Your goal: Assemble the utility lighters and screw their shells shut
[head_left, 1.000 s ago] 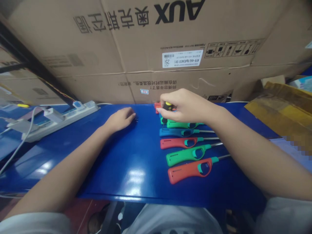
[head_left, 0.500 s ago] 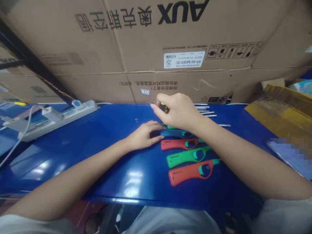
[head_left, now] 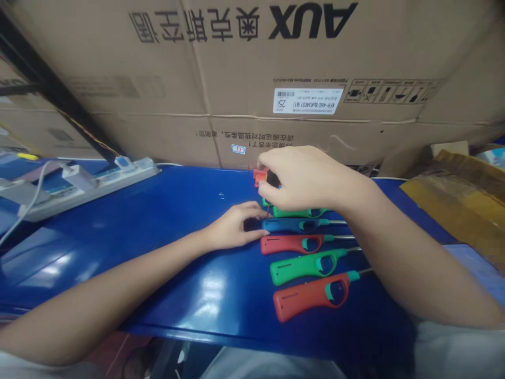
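Several long-necked gas lighters lie side by side on the blue table, handles to the left. My left hand (head_left: 232, 225) has its thumb and fingertips about the handle end of the blue lighter (head_left: 286, 225). My right hand (head_left: 303, 176) is closed around the dark handle of a screwdriver (head_left: 272, 180), held upright, its thin shaft reaching down to that blue handle end. Nearer me lie a red lighter (head_left: 282, 244), a green lighter (head_left: 295, 267) and an orange-red lighter (head_left: 302, 304). Past the blue one, another green lighter (head_left: 290, 212) and a red handle (head_left: 259, 178) are partly hidden by my right hand.
A large cardboard box (head_left: 236, 79) stands upright along the table's back. On the left is a white power strip (head_left: 100, 189) with plugs and cables. A yellow-brown package (head_left: 453, 189) and a phone-like flat device (head_left: 477, 268) lie at the right.
My right hand has shifted slightly right and its fingers have changed position on the screwdriver. My left hand stays at the blue lighter. The view has moved a little, uncovering more lighter necks.
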A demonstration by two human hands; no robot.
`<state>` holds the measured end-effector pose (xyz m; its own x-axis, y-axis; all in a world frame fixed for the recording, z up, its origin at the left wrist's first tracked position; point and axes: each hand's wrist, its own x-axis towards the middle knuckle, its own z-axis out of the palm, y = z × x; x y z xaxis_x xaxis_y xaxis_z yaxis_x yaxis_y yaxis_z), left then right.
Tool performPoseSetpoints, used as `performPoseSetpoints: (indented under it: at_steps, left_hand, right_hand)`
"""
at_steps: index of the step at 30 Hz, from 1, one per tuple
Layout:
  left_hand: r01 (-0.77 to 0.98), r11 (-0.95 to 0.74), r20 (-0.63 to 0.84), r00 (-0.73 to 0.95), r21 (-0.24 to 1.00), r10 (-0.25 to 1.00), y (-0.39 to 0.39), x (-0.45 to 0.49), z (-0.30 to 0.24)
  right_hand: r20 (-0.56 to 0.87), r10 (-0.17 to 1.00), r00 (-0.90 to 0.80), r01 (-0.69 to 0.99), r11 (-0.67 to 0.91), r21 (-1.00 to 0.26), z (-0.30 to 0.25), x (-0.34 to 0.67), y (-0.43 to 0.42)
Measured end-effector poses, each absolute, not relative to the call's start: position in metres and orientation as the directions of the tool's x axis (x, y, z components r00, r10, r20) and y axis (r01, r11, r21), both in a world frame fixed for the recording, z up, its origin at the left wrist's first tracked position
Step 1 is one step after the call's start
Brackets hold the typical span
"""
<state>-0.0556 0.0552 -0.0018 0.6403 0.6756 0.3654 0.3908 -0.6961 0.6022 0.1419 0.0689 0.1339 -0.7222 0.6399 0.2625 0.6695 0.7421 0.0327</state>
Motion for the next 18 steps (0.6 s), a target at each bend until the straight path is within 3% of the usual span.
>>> performPoseSetpoints:
  at_steps: [6, 18]
  left_hand:
    - [0.374, -0.685, 0.339, 0.661, 0.626, 0.67, 0.053, -0.056, 0.001]
    - [0.357, -0.699, 0.351, 0.671, 0.619, 0.653, 0.051, -0.057, 0.0]
  right_hand:
    - [0.297, 0.547, -0.782, 0.557, 0.828, -0.058, 0.124, 0.147, 0.075]
    - [0.313, 0.5, -0.808, 0.507, 0.86, -0.066, 0.126, 0.15, 0.063]
